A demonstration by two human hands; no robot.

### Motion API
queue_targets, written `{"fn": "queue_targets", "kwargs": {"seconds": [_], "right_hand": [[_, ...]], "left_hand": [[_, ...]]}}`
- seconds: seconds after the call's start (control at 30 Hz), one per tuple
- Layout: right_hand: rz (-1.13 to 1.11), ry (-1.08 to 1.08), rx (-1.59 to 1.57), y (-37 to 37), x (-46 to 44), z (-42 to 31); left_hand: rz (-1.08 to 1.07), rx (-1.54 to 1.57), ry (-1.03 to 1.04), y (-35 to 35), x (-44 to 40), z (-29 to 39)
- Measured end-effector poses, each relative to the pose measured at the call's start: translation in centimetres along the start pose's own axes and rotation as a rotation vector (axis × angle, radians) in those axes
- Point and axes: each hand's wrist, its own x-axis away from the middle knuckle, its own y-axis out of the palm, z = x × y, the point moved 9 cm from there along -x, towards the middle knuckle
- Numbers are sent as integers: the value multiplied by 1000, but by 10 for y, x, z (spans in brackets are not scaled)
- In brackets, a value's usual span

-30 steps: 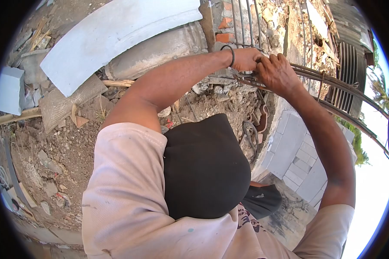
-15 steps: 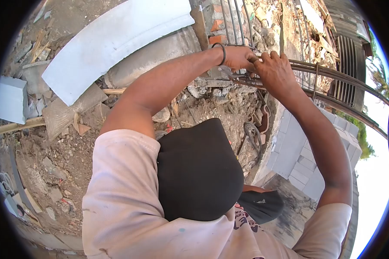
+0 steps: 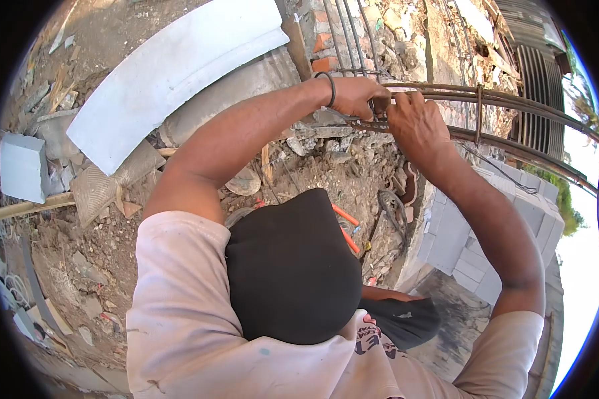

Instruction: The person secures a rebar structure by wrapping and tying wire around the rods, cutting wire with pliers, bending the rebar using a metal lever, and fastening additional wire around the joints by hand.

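Both hands of the person work near the top of the frame, right of its centre, at the steel bars (image 3: 506,100). These bars run from the hands toward the right edge in two lines, one above the other, and a tie (image 3: 479,116) goes around them just beside the right hand.

The left hand (image 3: 354,97), with a black band (image 3: 333,91) at its wrist, has its fingers bent together near the left end of the bars. I am not able to see what exactly it pinches, because the fingers hide it. The right hand (image 3: 419,130) is close beside it, with fingers curled over at the bars; whether it grips them firmly, my view does not tell me.

Above the left hand I see upright rods (image 3: 355,33), and bricks (image 3: 325,64) near them. A white slab (image 3: 180,76) lies in the upper left, with a pale block (image 3: 21,166) at the left edge. Below the right arm, I find stacked grey blocks (image 3: 449,239). Dark cloth (image 3: 293,266) covers the middle of my view, and orange handles (image 3: 350,241) show at its right side.
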Motion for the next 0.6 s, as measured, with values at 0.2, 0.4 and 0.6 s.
{"fn": "queue_targets", "kwargs": {"seconds": [0.2,0.4,0.6], "right_hand": [[-177,78,-99,9,15,-15],[-168,347,-435,33,38,-28],[-48,630,-800,60,72,-34]], "left_hand": [[64,37,72,-2,2,1],[26,62,12,-1,0,-1],[-7,25,-11,-7,5,12]]}}
